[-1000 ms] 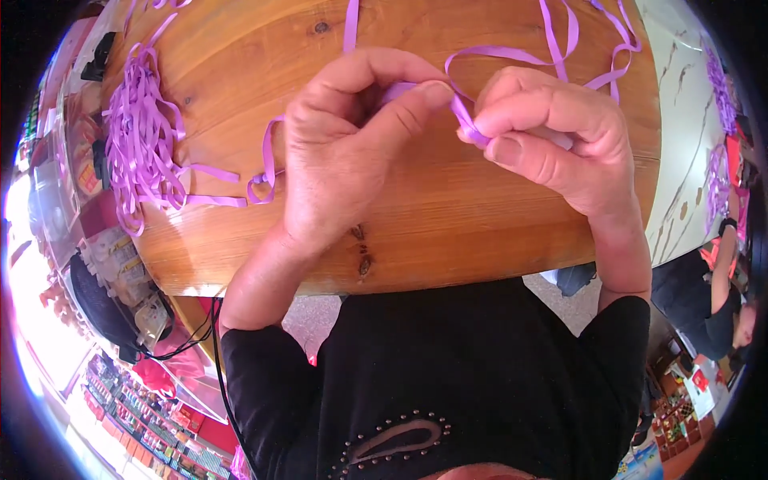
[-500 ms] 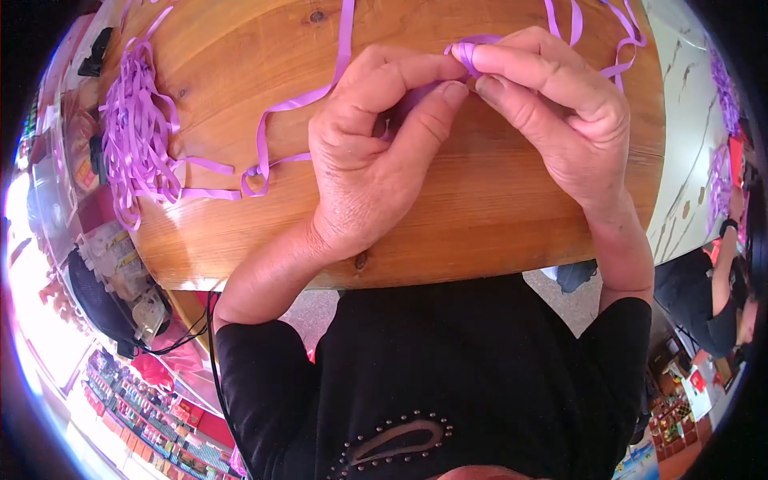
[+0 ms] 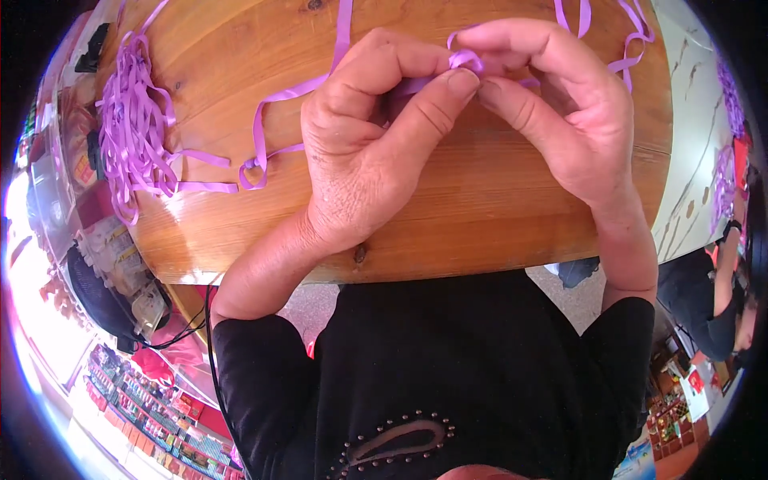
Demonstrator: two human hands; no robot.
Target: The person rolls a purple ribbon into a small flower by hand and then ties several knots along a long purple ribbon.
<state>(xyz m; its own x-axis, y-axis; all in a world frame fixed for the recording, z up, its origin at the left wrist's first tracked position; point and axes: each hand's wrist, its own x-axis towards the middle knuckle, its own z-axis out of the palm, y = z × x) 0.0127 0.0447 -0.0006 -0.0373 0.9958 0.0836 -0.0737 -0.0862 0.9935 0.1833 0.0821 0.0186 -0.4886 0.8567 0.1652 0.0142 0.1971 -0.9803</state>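
A narrow purple ribbon forms a small loop between my two hands, above the far part of the wooden table. My left hand pinches it between thumb and index finger, with the loop standing up over the thumb tip. On the other side, my right hand has its thumb near the loop and its index finger curled over the ribbon's end; its other fingers are bent behind. A length of purple ribbon runs over the table left of my left hand, with a small knotted loop in it.
A heap of purple ribbons lies at the table's left edge. More ribbon strands trail at the far right of the wooden table. A white marbled table adjoins on the right, where another person's arm shows. A dark bag sits at lower left.
My right index finger has lifted off the wrapped ribbon and spread from the thumb. A small loop now stands open at my left fingertips.
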